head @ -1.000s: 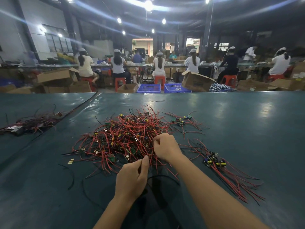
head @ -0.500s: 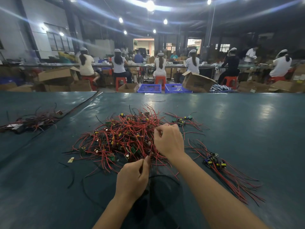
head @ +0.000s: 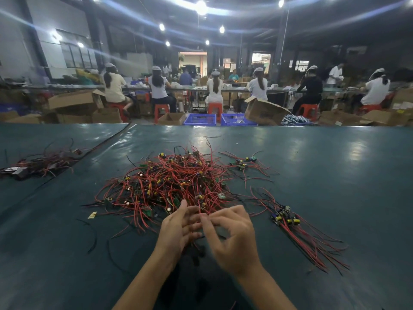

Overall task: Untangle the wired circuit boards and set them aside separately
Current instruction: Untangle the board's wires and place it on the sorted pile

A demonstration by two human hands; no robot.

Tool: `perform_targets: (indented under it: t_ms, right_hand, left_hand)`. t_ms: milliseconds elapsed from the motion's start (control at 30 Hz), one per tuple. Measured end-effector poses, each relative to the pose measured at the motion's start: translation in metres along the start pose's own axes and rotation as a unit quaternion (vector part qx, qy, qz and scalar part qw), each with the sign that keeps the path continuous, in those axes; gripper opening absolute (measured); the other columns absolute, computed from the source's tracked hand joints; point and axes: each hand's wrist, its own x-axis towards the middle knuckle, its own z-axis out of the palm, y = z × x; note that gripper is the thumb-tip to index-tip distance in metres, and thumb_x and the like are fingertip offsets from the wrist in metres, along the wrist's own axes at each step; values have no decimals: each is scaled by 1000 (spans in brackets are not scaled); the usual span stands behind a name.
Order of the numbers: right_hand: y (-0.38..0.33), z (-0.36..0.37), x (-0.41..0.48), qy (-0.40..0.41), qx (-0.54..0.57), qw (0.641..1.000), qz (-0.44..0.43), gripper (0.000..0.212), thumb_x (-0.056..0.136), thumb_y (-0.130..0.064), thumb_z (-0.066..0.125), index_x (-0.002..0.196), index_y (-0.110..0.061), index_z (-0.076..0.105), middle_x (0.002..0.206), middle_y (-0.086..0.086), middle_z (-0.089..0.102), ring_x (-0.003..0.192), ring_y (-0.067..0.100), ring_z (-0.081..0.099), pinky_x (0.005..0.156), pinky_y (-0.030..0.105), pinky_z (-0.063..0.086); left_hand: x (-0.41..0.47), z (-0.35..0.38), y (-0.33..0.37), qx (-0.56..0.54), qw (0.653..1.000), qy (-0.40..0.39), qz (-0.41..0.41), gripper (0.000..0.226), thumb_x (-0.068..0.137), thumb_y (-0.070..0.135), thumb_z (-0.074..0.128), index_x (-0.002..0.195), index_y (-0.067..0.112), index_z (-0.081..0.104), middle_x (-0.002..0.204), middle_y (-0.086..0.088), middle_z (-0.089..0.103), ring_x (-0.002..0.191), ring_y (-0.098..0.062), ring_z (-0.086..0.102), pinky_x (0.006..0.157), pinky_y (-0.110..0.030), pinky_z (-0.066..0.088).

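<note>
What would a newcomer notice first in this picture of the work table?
First, the big tangle of red wires and small circuit boards in the middle of the dark table. Next, the two hands at its near edge: the left hand with straight fingers, the right hand seemingly pinching one red wire. A neater bundle lies to the right.

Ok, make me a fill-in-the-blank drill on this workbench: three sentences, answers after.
1. The tangle on the table is mostly ____ wire.
2. Two ____ crates stand beyond the table's far edge.
3. The sorted bundle lies to the ____ of the right hand.
Answers: red; blue; right.
</note>
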Motion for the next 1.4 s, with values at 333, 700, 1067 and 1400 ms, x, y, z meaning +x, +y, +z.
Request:
perform_targets:
  t_ms: [333, 700, 1067, 1400]
  right_hand:
    - [-14, -6, -13, 23, 53, 997, -57, 45, 95, -38, 60, 55, -19, 60, 62, -13, 61, 62, 9, 51, 63, 35, 43]
    - [-3, -16, 3, -30, 300, 890, 341, 31, 81, -46, 66, 76, -18, 76, 68, 14, 66, 61, 16, 51, 57, 31, 42]
    - [-2, -16, 2, 59, 288, 910, 294, 29, 88, 4, 63, 105, -18, 70, 98, -6, 70, 82, 5, 68, 62, 22, 56]
    - [-4, -11, -3, -6, 210, 967, 143, 19, 93, -31, 60, 85, -25, 77, 87, -12, 70, 85, 16, 67, 72, 30, 54]
  left_hand:
    - [-11, 1, 12, -153, 986, -56, -35, 19, 92, 2, 53, 111, 0, 57, 80, -11, 73, 63, -14, 69, 52, -20, 55]
    - [-31, 12, 21, -113, 977, -182, -24, 21, 75, 12, 61, 95, 5, 66, 69, -10, 66, 55, -16, 63, 50, -23, 54]
    - [-27, 15, 11, -1, 981, -192, -17, 34, 74, 13, 61, 107, 12, 69, 78, -18, 70, 61, -22, 65, 55, -27, 52]
    - [-25, 18, 9, 14, 996, -79, 33, 19, 98, 17, 49, 114, 9, 52, 84, -11, 74, 75, -25, 72, 66, -34, 58]
